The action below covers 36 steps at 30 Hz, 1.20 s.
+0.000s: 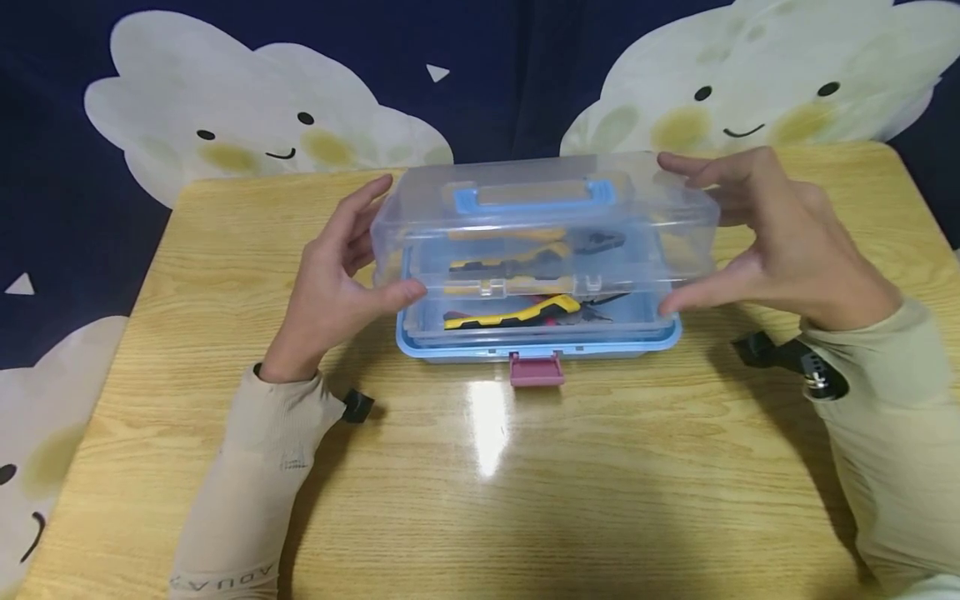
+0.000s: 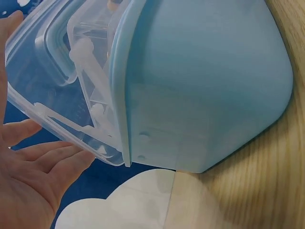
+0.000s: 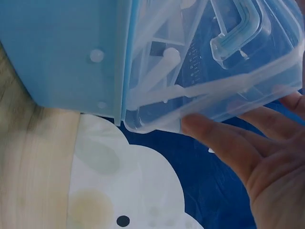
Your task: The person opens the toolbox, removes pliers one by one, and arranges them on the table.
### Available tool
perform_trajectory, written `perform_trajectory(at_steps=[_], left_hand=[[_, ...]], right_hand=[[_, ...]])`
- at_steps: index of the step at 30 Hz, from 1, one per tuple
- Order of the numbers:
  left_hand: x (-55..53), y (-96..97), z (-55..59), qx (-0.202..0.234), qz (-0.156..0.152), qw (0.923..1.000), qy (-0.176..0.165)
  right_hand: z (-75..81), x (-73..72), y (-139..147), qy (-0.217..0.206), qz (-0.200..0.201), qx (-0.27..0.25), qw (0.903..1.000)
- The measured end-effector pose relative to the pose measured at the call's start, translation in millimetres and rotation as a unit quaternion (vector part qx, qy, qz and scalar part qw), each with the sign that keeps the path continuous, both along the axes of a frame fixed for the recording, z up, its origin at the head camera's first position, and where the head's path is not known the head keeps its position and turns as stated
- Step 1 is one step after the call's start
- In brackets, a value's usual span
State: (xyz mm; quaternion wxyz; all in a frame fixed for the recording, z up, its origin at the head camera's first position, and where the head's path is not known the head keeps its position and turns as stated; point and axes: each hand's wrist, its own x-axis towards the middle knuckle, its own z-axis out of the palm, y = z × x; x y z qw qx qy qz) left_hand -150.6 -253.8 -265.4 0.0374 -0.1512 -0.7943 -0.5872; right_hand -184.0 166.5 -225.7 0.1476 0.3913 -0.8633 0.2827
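A toolbox with a pale blue base stands near the back edge of the counter, about midway between the two back corners, and its clear lid is tilted up, the front edge raised off the base rim. Both hands hold that lid by its ends — the left hand at the left end, the right hand at the right. On each, the fingers are spread wide, thumb at the lid's front edge and the others reaching behind, so the end is gripped between them. A blue handle lies on the lid's top, and a pink latch juts from the base toward the counter's front edge. Inside, yellow-and-black pliers show below the lid's edge; more tools sit farther back, seen hazily through the plastic. Each wrist view shows a whitish link arm beside the raised lid. Behind the counter's back edge hangs a dark blue cloth — printed with smiling white clouds.
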Motion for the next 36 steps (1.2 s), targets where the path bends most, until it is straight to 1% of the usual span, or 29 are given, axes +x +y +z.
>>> perform_trajectory(at_steps=[2, 5, 8, 10, 14, 17, 19, 21, 24, 27, 29, 32, 34, 36], left_hand=[[0.0, -0.2, -1.1, -0.003, 0.004, 1.0000, 0.001], [-0.4, -0.2, -4.1, -0.009, 0.003, 0.9999, 0.009], [-0.8, -0.8, -6.6, -0.014, -0.003, 0.9997, 0.018], [-0.5, -2.1, -6.4, -0.021, -0.009, 0.9995, 0.021], [1.5, -6.0, -2.2, -0.032, -0.034, 0.9987, 0.021], [3.5, -9.1, 2.5, -0.039, -0.052, 0.9977, 0.020], [4.4, -11.2, 4.8, -0.036, -0.058, 0.9974, 0.023], [4.6, -12.9, 6.1, -0.027, -0.064, 0.9973, 0.026], [3.8, -15.0, 5.6, -0.007, -0.073, 0.9968, 0.031], [3.3, -18.7, 4.1, 0.025, -0.088, 0.9955, 0.026], [2.9, -22.6, 2.6, 0.058, -0.099, 0.9933, 0.018], [2.4, -28.0, 0.2, 0.101, -0.112, 0.9885, 0.010], [1.9, -30.3, -1.0, 0.116, -0.112, 0.9869, 0.007], [1.9, -30.7, -1.1, 0.120, -0.109, 0.9868, 0.007]], right_hand=[[0.6, 1.4, -1.1, -0.014, -0.007, 0.010, 0.9998], [1.1, 3.1, -1.9, -0.038, -0.018, 0.038, 0.9984], [-0.1, 2.5, -1.6, -0.036, -0.014, 0.050, 0.9980], [-1.1, 1.5, -0.9, -0.024, -0.003, 0.043, 0.9988], [-2.3, 0.2, -0.1, -0.003, 0.014, 0.016, 0.9998], [-2.7, -0.4, 0.1, -0.003, 0.019, -0.014, 0.9997], [-2.9, -0.4, 0.4, -0.008, 0.023, -0.029, 0.9993], [-3.5, -0.8, 0.1, -0.009, 0.021, -0.042, 0.9989], [-4.2, -1.0, 0.1, -0.003, 0.015, -0.045, 0.9988], [-5.3, -1.3, -0.6, -0.001, 0.012, -0.054, 0.9985], [-5.7, -1.1, -1.1, -0.005, 0.013, -0.062, 0.9980], [-6.0, -1.4, -1.6, -0.016, 0.021, -0.082, 0.9963], [-6.3, -1.7, -1.7, -0.021, 0.029, -0.097, 0.9946], [-6.7, -2.4, -1.6, -0.021, 0.040, -0.113, 0.9925]])
